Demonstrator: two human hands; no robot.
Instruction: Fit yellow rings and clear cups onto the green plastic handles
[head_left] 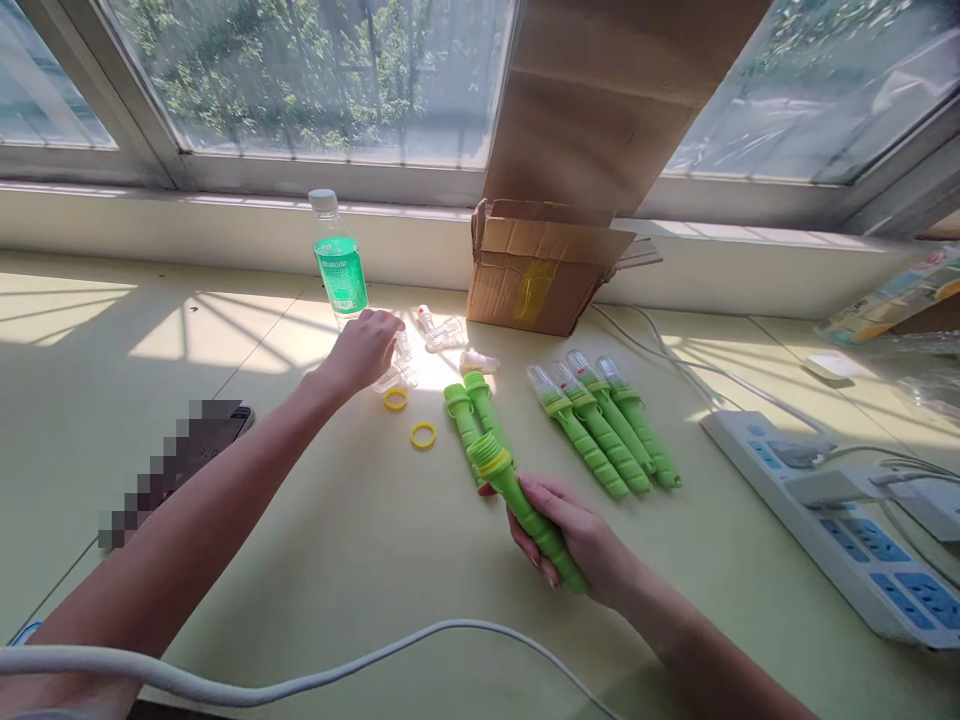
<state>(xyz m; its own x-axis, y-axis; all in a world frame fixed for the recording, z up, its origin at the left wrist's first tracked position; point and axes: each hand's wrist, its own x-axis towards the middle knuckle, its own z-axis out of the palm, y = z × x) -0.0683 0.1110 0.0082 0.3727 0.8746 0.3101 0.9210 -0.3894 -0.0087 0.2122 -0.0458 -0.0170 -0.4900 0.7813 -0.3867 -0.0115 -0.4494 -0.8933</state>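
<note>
My right hand is closed around a green ribbed plastic handle with a yellow ring under its threaded top, held low over the table. Two more bare green handles lie just behind it. My left hand reaches forward with its fingers curled down onto a small clear plastic cap; whether it grips the cap is hidden. Two loose yellow rings lie beside that hand. Several finished green handles with clear tips lie in a row to the right.
A green-labelled water bottle stands behind my left hand. More clear caps lie near an open cardboard box by the window sill. A white power strip with plugs sits at right; a phone at left; a white cable crosses the front.
</note>
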